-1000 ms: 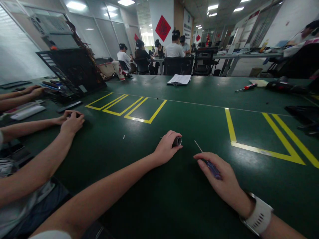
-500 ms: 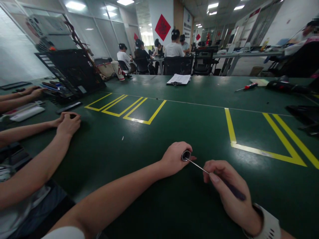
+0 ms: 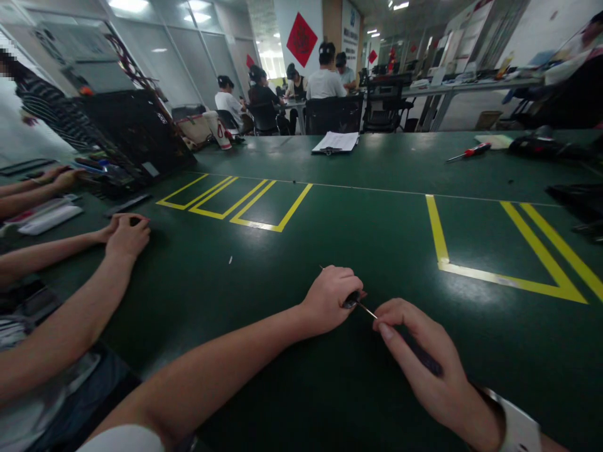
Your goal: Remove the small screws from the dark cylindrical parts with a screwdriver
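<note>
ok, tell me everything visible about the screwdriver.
The screwdriver has a thin, straight, metal-looking shaft and a dark handle, partly covered by the right hand. It slants, the shaft running forward and left to the dark part in the left hand. Its tip is hidden there, so its shape can't be told.

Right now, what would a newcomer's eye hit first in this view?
Probably the action front and center: the left hand holds a small dark part, the right hand a screwdriver, its shaft running to that part. Next, the bright yellow tape on the green table, beyond the hands on both sides. Then the red diamond on the pillar at the back.
</note>
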{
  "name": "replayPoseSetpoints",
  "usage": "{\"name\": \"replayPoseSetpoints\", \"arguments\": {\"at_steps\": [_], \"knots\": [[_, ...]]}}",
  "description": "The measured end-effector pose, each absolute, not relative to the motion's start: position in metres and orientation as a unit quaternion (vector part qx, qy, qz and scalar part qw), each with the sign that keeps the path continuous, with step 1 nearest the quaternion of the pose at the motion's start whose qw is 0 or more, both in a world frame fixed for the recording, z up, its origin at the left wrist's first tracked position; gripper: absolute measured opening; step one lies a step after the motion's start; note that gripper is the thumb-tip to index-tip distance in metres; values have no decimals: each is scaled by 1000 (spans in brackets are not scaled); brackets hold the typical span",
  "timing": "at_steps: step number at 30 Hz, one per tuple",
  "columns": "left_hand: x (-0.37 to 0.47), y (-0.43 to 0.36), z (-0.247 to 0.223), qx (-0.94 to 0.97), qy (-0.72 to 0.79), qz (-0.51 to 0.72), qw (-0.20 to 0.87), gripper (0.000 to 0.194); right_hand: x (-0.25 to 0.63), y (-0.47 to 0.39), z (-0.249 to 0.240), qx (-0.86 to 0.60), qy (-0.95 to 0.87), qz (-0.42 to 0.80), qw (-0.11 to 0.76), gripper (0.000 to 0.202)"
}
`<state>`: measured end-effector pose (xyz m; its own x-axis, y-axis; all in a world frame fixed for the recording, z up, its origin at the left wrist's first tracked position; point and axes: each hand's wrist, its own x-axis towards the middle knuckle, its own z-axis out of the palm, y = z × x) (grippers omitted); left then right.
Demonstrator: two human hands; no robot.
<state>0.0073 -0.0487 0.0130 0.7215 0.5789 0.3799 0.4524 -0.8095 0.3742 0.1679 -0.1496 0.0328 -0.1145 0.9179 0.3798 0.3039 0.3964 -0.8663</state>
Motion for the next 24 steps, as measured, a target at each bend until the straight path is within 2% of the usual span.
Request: {"name": "replayPoseSetpoints", "arguments": {"at_steps": [5, 11, 15, 20, 24], "knots": [[5, -49, 13, 910, 278, 264, 159, 16, 174, -142, 23, -454, -537, 469, 535, 17], [6, -47, 12, 892, 291, 282, 199, 16, 171, -137, 19, -429, -432, 542, 580, 14], [7, -47, 12, 889, 298, 281, 205, 17, 170, -141, 19, -435, -461, 514, 578, 14], [7, -50, 13, 897, 320, 255, 168, 16, 167, -151, 24, -466, -599, 383, 527, 12], [7, -52, 13, 902, 319, 246, 153, 15, 167, -149, 26, -467, -594, 403, 516, 13]]}}
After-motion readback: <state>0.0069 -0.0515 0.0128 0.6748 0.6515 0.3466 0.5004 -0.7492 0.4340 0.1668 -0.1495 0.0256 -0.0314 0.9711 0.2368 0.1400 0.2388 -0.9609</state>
